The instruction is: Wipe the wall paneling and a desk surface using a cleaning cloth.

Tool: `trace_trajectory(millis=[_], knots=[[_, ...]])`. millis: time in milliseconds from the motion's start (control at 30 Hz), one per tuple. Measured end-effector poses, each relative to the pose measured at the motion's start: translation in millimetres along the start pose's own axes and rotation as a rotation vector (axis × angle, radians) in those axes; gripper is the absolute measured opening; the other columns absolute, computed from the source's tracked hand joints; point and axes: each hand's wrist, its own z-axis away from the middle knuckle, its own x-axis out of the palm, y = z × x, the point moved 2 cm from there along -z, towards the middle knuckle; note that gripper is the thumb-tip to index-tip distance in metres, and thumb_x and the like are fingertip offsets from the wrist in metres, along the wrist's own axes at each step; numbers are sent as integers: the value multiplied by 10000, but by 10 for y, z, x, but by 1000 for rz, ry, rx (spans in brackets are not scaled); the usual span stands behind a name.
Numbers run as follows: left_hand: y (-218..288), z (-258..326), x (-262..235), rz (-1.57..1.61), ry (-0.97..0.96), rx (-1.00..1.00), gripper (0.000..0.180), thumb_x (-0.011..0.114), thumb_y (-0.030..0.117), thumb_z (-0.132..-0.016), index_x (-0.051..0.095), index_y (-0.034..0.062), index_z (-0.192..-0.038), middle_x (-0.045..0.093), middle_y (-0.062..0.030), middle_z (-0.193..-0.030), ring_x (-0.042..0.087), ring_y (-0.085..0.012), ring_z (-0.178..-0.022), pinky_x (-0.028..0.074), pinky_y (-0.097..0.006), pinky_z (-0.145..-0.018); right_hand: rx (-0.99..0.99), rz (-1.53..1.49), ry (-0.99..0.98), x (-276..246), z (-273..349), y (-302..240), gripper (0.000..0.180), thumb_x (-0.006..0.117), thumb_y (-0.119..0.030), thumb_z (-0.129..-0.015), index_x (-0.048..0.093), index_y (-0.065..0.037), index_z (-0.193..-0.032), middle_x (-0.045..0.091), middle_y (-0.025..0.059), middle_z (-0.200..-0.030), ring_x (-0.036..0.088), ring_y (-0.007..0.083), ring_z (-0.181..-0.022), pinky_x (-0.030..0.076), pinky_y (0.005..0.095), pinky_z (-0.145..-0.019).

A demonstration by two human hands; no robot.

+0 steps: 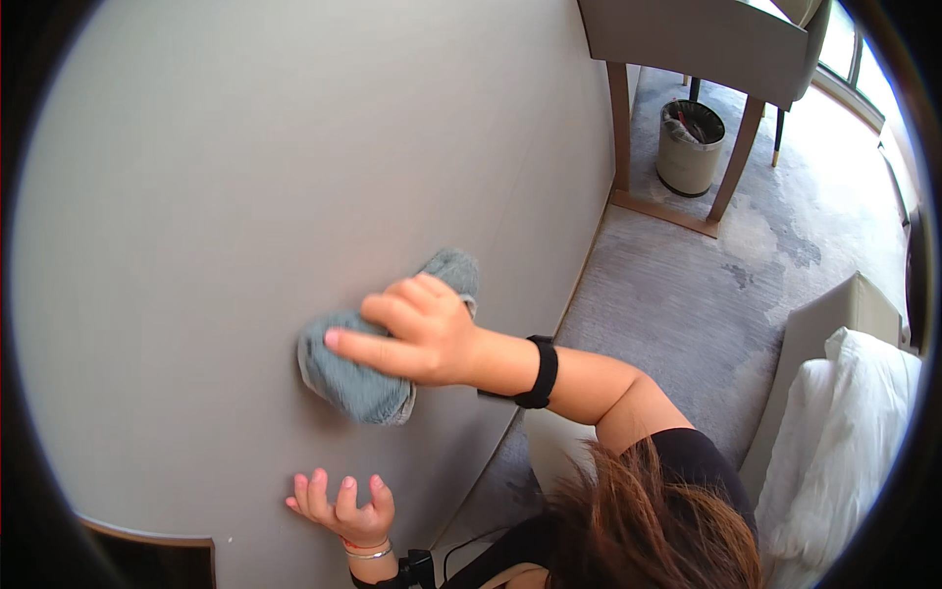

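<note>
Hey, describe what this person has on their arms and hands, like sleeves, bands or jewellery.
The right hand is bare, with a wide black band around the wrist and a short black sleeve ending above the elbow. The left hand is also bare, with pink-painted nails, a thin silver bangle and a slim reddish cord at the wrist. No gloves on either.

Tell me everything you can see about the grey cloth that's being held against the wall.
The cloth is a grey-blue rag with a nubby, towel-like weave, soft and crumpled into a loose wad, not folded flat. It is pressed flat against the pale grey wall. The right hand lies spread over its middle, fingers pointing left, so part of it is hidden; one bunched end sticks out above the hand and a bigger rounded lump shows below. The left hand rests on the wall lower down, apart from the cloth.
</note>
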Motion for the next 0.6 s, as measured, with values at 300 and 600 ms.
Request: trace_trajectory(millis=[300, 600], knots=[[90, -300, 354, -245, 31, 47, 399, 498, 432, -901, 469, 119, -1148, 458, -138, -1277, 378, -352, -1264, 144, -518, -1111, 798, 340, 242, -779, 545, 2980, 239, 601, -163, -780, 587, -54, -992, 591, 161, -922, 566, 384, -883, 484, 420, -726], [38, -262, 309, -330, 5, 25, 455, 487, 481, -906, 471, 120, -1182, 492, -135, -1269, 382, -345, -1265, 159, -514, -1100, 123, -53, -85, -106, 1131, 304, 339, 642, -73, -673, 649, -202, -986, 576, 20, -839, 542, 155, -689, 423, 279, -548]])
